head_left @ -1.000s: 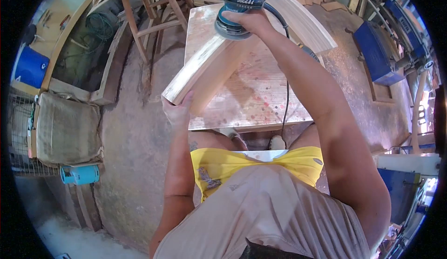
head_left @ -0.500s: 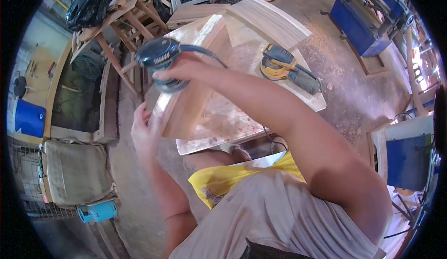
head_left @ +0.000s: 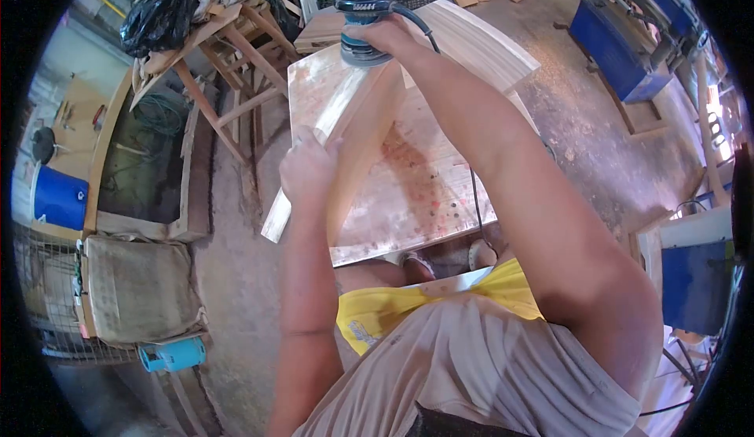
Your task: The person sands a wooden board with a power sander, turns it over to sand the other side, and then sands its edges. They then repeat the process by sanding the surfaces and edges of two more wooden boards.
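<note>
A teal and black sander (head_left: 364, 32) is held in my right hand (head_left: 382, 35), its pad at the far end of the narrow upper edge of a wooden board (head_left: 365, 119). The board stands on edge across a stained work table (head_left: 424, 193). Nearer to me, my left hand (head_left: 309, 166) is closed on the same board, gripping its upper edge. The sander's cord hangs behind my right wrist. Part of the board's side is hidden behind my left hand and forearm.
Wide planks (head_left: 479, 44) lie at the table's far right. A wooden trestle (head_left: 228, 84) with a black bag (head_left: 161, 17) stands at the left. Blue machinery (head_left: 609, 48) is at the back right, a blue bucket (head_left: 59, 196) at the far left.
The sander and my right hand have moved to the far end of the board. My left hand has closed on its edge. The yellow sander is now hidden behind my right arm.
</note>
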A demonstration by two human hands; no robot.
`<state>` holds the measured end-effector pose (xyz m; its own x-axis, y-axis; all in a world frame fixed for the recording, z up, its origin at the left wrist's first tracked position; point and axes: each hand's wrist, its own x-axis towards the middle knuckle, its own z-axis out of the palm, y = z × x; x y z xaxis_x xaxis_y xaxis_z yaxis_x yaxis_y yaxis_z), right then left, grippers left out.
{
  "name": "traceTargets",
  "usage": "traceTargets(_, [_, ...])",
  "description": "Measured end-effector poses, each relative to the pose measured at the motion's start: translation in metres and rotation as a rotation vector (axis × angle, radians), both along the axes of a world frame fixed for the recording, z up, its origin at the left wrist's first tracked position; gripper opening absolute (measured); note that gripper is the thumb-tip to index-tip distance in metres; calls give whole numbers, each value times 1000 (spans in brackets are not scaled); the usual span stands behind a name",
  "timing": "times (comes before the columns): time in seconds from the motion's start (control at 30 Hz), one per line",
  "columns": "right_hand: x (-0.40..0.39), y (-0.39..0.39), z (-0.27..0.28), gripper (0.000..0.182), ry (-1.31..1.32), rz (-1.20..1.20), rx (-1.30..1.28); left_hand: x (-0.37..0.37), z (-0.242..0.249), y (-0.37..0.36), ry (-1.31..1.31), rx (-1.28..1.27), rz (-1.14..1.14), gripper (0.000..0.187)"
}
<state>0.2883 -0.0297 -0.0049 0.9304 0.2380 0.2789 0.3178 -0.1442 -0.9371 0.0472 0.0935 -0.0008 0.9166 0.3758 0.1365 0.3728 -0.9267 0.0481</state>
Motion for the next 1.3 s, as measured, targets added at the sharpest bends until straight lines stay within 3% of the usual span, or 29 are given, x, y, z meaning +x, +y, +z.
traceTargets(0.03, [4,2,-7,48,43,50,73,1,-2,1,-22,17,-3,54])
traceTargets(0.13, [-41,15,2,49,-7,181,-61,1,-5,4,-78,36,-20,52])
traceTargets(0.27, [-104,20,10,51,-32,437,174,-2,-2,0,-74,18,-18,50])
traceTargets(0.3, [-102,21,11,51,-70,441,57,-3,0,-2,-72,22,-30,50])
traceTargets(0.4, [-73,27,-3,50,-111,307,-51,-5,2,-5,-55,10,-12,50])
traceTargets(0.47, [-58,8,6,53,-43,290,27,-3,0,-3,-48,25,-8,51])
traceTargets(0.6, [16,-9,-9,51,-106,10,-64,-2,-1,-2,-49,37,1,52])
traceTargets(0.67, [18,-27,-1,50,-46,30,80,-2,-2,-1,-64,43,-19,52])
traceTargets(0.8, [13,-21,-7,49,-55,-1,-67,-2,-2,-1,-59,54,-19,51])
traceTargets(0.97, [-22,-17,2,56,-50,116,-78,-2,-5,0,-67,72,-24,49])
traceTargets(1.1, [-4,-15,-1,56,-33,21,-57,-1,-8,3,-81,55,-15,50])
traceTargets(1.2, [-14,-13,-2,59,20,104,-102,1,-9,6,-95,56,-20,51])
traceTargets(1.3, [-18,-8,-5,59,-99,61,-186,1,-8,5,-50,35,17,54])
